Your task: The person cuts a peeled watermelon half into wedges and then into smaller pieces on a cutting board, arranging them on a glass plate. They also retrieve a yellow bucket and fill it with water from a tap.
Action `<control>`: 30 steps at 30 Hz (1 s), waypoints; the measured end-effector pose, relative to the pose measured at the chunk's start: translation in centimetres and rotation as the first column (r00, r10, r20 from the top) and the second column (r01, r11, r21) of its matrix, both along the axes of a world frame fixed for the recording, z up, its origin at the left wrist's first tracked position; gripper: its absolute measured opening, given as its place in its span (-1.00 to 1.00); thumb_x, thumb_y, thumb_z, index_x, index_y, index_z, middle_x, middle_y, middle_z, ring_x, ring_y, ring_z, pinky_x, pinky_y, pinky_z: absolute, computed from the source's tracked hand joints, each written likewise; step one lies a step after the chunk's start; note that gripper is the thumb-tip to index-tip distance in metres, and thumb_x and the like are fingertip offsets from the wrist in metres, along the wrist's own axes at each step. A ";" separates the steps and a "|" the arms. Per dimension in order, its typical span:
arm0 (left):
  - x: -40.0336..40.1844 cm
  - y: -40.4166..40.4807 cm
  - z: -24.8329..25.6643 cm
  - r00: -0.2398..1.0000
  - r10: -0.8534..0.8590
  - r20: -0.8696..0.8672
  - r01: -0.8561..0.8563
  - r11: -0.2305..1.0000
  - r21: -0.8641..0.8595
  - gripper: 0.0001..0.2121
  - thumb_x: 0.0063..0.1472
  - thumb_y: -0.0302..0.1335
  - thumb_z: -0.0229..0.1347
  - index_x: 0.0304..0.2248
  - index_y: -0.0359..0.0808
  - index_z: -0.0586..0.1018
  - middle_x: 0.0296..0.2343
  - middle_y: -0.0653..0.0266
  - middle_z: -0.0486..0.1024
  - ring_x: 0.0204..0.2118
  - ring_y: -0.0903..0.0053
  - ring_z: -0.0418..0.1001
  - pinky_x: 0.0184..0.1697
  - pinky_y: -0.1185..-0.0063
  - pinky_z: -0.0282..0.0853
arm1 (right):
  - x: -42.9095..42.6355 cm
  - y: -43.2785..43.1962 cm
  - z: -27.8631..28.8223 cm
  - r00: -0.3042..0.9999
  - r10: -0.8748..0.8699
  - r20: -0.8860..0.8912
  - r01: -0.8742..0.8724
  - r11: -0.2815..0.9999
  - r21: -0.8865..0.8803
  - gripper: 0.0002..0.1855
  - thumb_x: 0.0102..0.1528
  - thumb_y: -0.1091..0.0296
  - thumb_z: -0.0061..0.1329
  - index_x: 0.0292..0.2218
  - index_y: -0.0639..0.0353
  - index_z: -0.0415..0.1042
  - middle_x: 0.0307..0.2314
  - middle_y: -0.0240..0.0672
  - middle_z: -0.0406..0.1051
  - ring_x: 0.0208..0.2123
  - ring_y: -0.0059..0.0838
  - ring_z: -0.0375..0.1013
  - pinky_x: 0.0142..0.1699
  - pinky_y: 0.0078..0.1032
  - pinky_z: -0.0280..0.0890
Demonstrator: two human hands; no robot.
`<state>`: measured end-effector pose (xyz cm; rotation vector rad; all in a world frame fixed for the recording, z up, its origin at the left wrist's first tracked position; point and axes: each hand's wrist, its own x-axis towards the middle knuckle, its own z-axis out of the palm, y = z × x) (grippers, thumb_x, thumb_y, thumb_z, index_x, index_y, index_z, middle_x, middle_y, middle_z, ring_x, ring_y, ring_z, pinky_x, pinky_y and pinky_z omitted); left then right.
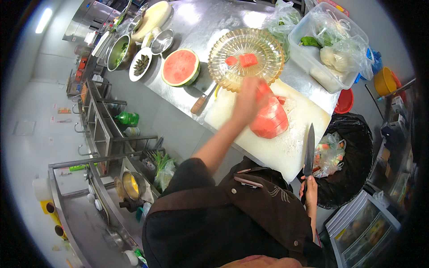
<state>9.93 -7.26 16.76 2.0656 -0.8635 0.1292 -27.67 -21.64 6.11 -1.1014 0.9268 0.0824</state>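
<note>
My left hand (249, 100) is blurred by motion over the near rim of a ribbed glass platter (246, 40); whether its fingers hold a piece is hard to tell. Two chunks of watermelon flesh (248, 60) lie on that platter. Peeled, sliced watermelon (270, 122) rests on a white cutting board (285, 154), just right of this hand. Out past the board's right edge, my right hand (309, 189) grips the handle of a kitchen knife (309, 147), blade pointing away from me. A cut watermelon half (180, 67) sits left of the platter, face up.
A cleaver with a wooden handle (199, 104) lies between the melon half and the board. Bowls and an oval white plate (140, 63) stand at the left. A clear plastic bin (330, 47) holds bagged food. A black-lined waste bin (355, 160) is beside my right hand.
</note>
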 end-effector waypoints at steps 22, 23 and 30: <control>4.9 -12.4 -7.5 0.894 -0.288 -0.343 0.353 -0.018 0.935 -0.71 -0.10 -0.38 0.26 -0.30 -0.18 0.62 -0.32 0.23 0.59 -0.25 0.38 0.56 -0.19 0.44 0.46 | 0.7 -0.4 -1.1 0.996 -0.021 0.086 0.027 0.997 -0.067 -0.65 0.29 0.10 -0.29 -0.28 0.22 0.35 -0.74 -0.48 0.17 -0.80 -0.69 0.11 -0.69 -0.67 0.04; 5.4 -12.3 -7.5 0.879 -0.316 -0.357 0.386 0.031 0.922 -0.72 -0.09 -0.40 0.26 -0.29 -0.18 0.61 -0.32 0.23 0.59 -0.25 0.38 0.56 -0.20 0.44 0.46 | 0.5 -0.5 -1.3 0.995 -0.023 0.094 0.029 0.997 -0.068 -0.66 0.29 0.11 -0.29 -0.28 0.21 0.35 -0.74 -0.48 0.17 -0.79 -0.69 0.11 -0.69 -0.67 0.04; 6.1 -12.3 -8.1 0.841 -0.340 -0.422 0.531 0.364 0.765 -0.72 0.04 -0.50 0.16 -0.19 -0.22 0.53 -0.35 0.19 0.57 -0.32 0.35 0.54 -0.24 0.47 0.45 | -0.6 -0.4 -1.8 0.995 -0.041 0.091 0.046 0.997 -0.060 -0.67 0.29 0.12 -0.29 -0.28 0.19 0.36 -0.73 -0.47 0.18 -0.80 -0.68 0.11 -0.70 -0.66 0.03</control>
